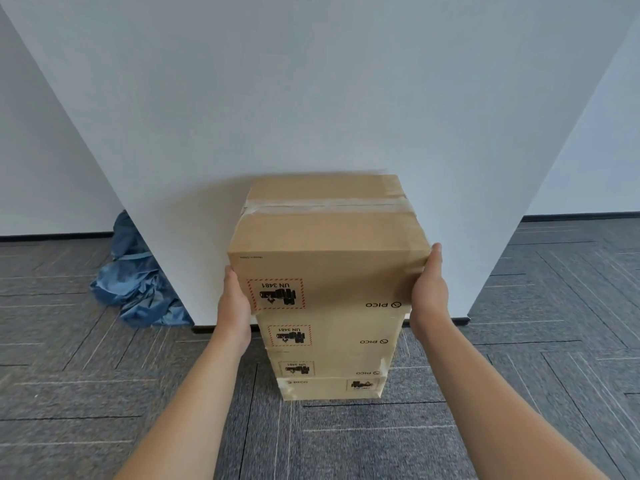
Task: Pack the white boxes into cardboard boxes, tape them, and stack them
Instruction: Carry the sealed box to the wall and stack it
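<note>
**Fig.** Taped top cardboard box (325, 244) sat on the three-box stack (329, 355) against the white pillar (311, 98). I pressed my left hand (235, 299) and right hand (429, 289) flat against its opposite sides. I judged it stiff and fairly heavy, best clamped at the sides.

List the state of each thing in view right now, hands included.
Top brown cardboard box: flaps shut, taped across, atop the others, label upside down.
Three lower brown cardboard boxes: stacked against the white pillar.
Left hand: pressed on the top box's left side.
Right hand: pressed on its right side.
Crumpled blue cloth: heaped on the grey carpet.
</note>
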A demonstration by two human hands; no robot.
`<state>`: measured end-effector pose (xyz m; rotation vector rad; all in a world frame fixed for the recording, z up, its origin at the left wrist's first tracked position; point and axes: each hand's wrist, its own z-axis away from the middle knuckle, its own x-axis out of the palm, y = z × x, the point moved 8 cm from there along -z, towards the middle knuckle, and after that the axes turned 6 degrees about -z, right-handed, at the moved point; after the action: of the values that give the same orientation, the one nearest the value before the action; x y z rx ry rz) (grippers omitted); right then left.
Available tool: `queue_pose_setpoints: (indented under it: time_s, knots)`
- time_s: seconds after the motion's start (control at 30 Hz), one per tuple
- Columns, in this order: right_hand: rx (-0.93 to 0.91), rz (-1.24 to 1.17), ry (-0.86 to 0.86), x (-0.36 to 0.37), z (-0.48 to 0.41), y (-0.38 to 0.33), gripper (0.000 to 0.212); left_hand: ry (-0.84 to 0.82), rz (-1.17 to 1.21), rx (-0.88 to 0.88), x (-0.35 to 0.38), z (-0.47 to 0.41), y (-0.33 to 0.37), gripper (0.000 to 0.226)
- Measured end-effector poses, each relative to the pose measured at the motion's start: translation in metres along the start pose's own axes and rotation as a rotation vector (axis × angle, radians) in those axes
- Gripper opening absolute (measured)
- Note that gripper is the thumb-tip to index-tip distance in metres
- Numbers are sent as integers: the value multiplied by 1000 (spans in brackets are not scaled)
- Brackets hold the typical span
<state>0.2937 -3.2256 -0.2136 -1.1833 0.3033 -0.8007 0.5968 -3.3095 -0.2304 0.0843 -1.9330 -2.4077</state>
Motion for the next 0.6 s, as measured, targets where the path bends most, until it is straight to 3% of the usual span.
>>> queue_pose_setpoints:
  time_s: [0.3, 0.6]
  knots:
    - [32, 10, -16, -2, -17, 9, 70, -16, -4, 12, 8, -10, -11, 46]
    - [48, 10, -31, 0, -24, 20, 41, 12, 30, -29, 17, -10, -16, 55]
